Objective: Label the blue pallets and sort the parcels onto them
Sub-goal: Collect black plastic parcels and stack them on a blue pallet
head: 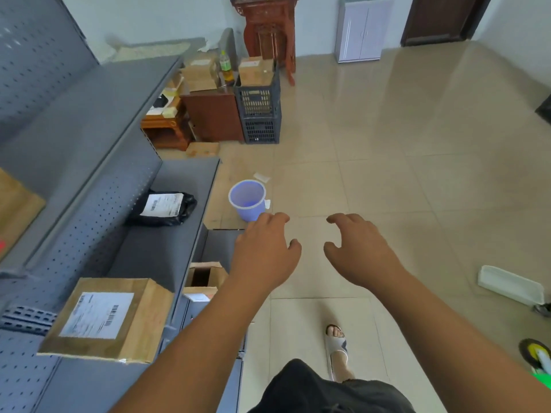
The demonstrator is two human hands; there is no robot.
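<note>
Both my hands hang in front of me over the tiled floor, holding nothing. My left hand (265,251) and my right hand (356,248) have loosely curled fingers, palms down, about a hand's width apart. A cardboard parcel (110,318) with a white shipping label lies on the grey metal shelf (167,251) at lower left. A black plastic parcel bag (165,208) with a label rests further along the same shelf. No blue pallet shows in this view.
A light-blue plastic bucket (248,199) stands on the floor just beyond my left hand. An open small carton (204,278) sits under the shelf edge. A dark crate (259,110) with boxes, wooden furniture and a white cabinet (362,29) line the far wall. My sandalled foot (337,347) is below.
</note>
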